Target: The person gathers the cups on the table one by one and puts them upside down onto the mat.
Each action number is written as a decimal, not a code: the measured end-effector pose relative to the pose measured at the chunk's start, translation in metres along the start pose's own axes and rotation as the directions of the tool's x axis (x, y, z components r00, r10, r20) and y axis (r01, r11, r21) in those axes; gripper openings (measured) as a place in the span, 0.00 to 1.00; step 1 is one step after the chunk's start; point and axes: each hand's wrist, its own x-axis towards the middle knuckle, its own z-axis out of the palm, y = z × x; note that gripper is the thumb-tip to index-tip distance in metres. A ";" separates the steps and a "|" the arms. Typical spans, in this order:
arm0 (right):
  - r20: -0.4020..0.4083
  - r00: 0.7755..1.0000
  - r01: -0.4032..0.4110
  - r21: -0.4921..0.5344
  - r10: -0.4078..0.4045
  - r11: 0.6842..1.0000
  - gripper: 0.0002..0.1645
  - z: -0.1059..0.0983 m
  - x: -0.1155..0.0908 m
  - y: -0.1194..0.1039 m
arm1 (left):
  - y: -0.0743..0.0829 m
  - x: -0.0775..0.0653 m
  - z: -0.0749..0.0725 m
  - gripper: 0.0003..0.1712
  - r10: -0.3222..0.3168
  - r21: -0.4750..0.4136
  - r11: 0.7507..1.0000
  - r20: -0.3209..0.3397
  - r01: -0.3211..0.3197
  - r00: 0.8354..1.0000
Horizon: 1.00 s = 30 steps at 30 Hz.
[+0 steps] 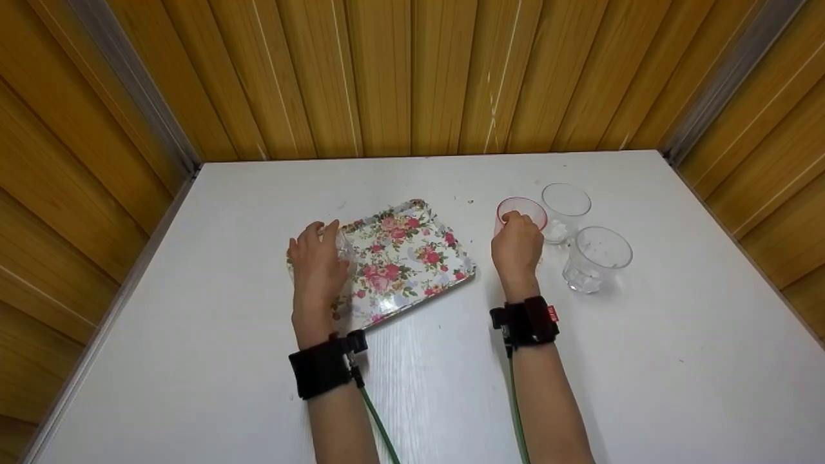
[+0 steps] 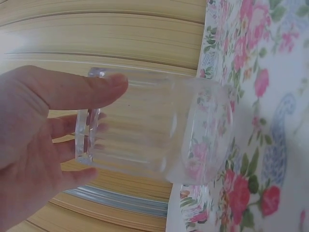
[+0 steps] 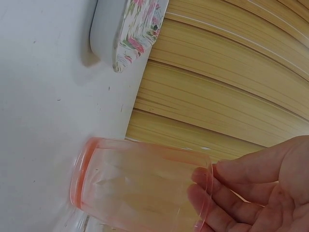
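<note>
In the head view, my left hand [image 1: 320, 267] is over the left side of a floral tray [image 1: 422, 232]. It grips a clear glass [image 2: 145, 123] by its thick base, thumb on one side and fingers on the other. The glass is upside down, its mouth against the tray's flowered surface in the left wrist view. To the right of the tray, my right hand [image 1: 517, 250] pinches the rim of a pink-tinted glass [image 3: 137, 186], with fingertips inside and thumb outside. This glass stands upright on the white table [image 1: 425, 380].
Two more clear glasses stand upright at the right: one clear glass [image 1: 566, 209] behind the pink one, another clear glass [image 1: 590, 270] nearer the front. A wood-patterned wall [image 1: 380, 77] rises behind the table. Green cables [image 1: 380, 422] run from both wrist straps.
</note>
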 end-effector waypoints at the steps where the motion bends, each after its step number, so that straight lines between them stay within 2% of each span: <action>1: 0.004 1.000 -0.001 -0.005 0.001 1.000 0.13 0.000 0.000 0.000 | -0.001 0.000 0.000 0.38 -0.006 0.004 1.000 0.002 0.006 1.000; 12: 0.013 1.000 0.002 -0.024 -0.001 1.000 0.13 -0.001 0.000 0.000 | -0.004 0.000 0.000 0.38 -0.026 -0.030 0.999 -0.004 0.026 1.000; 21: 0.010 1.000 0.027 -0.061 -0.027 0.998 0.14 0.000 0.001 0.001 | -0.006 0.000 0.002 0.37 -0.013 -0.062 0.998 -0.018 0.012 1.000; 30: 0.066 0.998 0.001 -0.112 0.006 0.994 0.15 0.000 0.001 0.002 | -0.009 0.001 0.007 0.38 -0.064 -0.106 0.992 -0.007 0.063 0.998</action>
